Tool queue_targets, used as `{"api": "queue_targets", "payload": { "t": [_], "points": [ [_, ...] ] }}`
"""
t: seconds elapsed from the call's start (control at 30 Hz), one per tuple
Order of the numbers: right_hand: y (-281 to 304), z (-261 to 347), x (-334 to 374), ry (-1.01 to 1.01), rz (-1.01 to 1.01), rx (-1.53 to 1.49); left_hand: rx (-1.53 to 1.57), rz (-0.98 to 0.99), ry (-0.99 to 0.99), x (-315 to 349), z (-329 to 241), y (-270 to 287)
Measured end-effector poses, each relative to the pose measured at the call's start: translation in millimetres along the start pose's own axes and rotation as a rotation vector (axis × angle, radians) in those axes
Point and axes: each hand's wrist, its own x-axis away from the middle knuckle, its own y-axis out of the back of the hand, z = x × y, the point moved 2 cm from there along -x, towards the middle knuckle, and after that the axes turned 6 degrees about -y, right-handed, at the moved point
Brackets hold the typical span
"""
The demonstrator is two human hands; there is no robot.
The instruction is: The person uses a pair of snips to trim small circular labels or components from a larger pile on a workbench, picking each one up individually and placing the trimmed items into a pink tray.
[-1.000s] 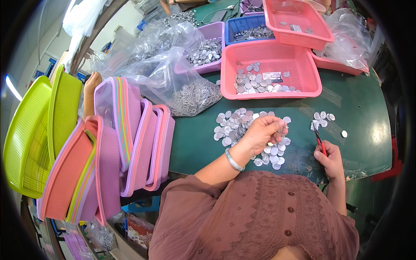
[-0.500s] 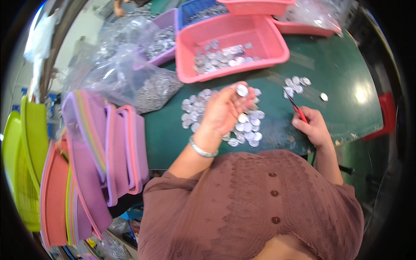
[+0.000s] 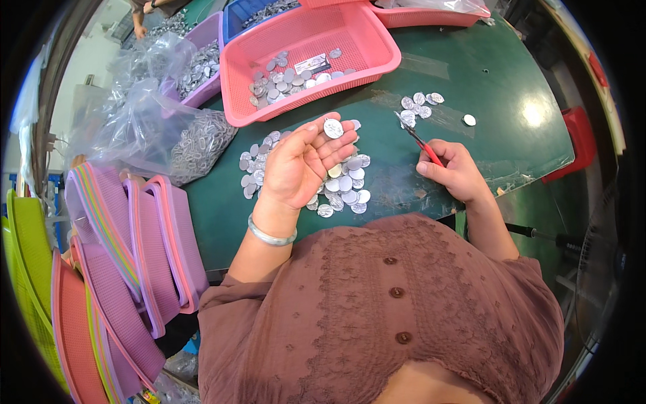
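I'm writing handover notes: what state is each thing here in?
Left bare hand: open, palm up
Silver-coloured round disc: lying on that hand
Right bare hand: closed around red-handled pliers
Pliers: tips at loose silver discs; open or shut unclear
Pink plastic mesh basket: upright, part-filled with similar discs
Clear plastic bag: part-filled with silver-coloured links
Purple plastic baskets: stacked, tilted

The left hand [image 3: 296, 165], pinched with its back upward over the pile of discs [image 3: 350, 197] one second earlier, had turned palm-up; its fingers [image 3: 340, 155] had straightened, exposing one silver disc [image 3: 333, 128] at the far end.
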Motion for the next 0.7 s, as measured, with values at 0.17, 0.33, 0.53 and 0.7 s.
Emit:
{"api": "queue_targets", "payload": {
  "t": [0.17,0.33,0.53,0.7],
  "points": [
    [-1.7,2.1,0.7,0.007,-0.013,0.004,0.005,0.017,-0.004,1.0,0.1,0.5],
    [-0.5,1.0,0.5,0.002,-0.001,0.015,0.021,0.004,-0.001,1.9,-0.1,0.1],
    [-1.7,0.9,0.5,0.002,-0.007,0.006,0.010,-0.007,-0.002,3.4,-0.8,-1.5],
    [-2.0,0.1,0.0,0.005,-0.005,0.003,-0.021,0.015,-0.018,5.1,-0.7,-1.5]
  ]
}}
